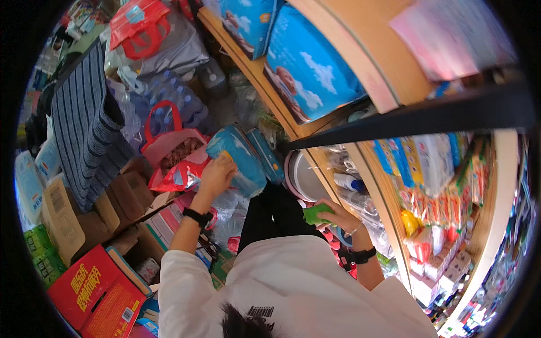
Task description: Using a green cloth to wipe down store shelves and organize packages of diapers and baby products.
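My left hand (pixel 217 175) has its fingers curled against the near side of a blue plastic-wrapped package (pixel 243 156) with a cloud print. That package leans beside a red carrier bag (pixel 196 169), which gapes and shows brown lumpy contents. A second, slimmer blue package (pixel 266 154) stands just behind it, close to the shelf. In my right hand (pixel 342 217) is a bunched green cloth (pixel 318 214), held above my right thigh near the shelf's edge. Part of the cloth is hidden by my fingers.
Wooden shelving (pixel 359 156) on the right carries large blue packs (pixel 308 72) and bagged goods. A round metal basin (pixel 308 177) stands by its foot. To the left are cardboard boxes (pixel 63 215), a striped cloth (pixel 82 118), a red box (pixel 97 291) and shrink-wrapped bottles (pixel 177 95).
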The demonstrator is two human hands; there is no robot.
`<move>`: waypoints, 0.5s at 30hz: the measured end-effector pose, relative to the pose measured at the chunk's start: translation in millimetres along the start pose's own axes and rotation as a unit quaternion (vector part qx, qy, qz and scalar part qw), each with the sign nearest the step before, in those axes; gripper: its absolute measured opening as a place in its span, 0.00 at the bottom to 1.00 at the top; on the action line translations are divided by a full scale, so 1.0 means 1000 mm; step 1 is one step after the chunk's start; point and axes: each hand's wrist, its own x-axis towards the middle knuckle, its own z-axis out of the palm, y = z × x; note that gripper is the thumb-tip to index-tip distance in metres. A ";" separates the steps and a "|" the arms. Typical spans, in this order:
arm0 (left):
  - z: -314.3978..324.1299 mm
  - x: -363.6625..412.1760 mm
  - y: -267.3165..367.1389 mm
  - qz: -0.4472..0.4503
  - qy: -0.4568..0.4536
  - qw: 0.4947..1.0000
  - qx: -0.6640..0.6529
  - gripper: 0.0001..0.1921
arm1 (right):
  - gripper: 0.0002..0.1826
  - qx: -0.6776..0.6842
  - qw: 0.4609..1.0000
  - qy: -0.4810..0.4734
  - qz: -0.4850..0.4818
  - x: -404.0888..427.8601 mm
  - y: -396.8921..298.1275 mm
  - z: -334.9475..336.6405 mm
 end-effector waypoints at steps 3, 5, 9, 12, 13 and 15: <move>0.014 -0.025 -0.016 -0.062 -0.051 0.996 0.034 0.04 | 0.16 -0.177 0.974 0.031 0.136 0.094 0.054 -0.029; 0.025 -0.036 -0.019 -0.087 -0.040 0.995 0.031 0.03 | 0.16 -0.271 0.958 0.047 0.078 0.150 0.103 -0.049; 0.032 -0.048 -0.026 -0.148 -0.025 0.987 0.048 0.03 | 0.18 -0.404 0.912 0.076 -0.006 0.247 0.191 -0.078; 0.046 -0.049 -0.040 -0.195 -0.034 0.979 0.051 0.03 | 0.20 -0.389 0.916 0.046 0.086 0.315 0.224 -0.102; 0.050 -0.048 -0.043 -0.205 -0.040 0.976 0.059 0.03 | 0.26 -0.389 0.900 0.064 0.183 0.339 0.235 -0.111; 0.050 -0.056 -0.050 -0.225 -0.044 0.971 0.068 0.04 | 0.25 -0.380 0.896 0.074 0.217 0.385 0.248 -0.103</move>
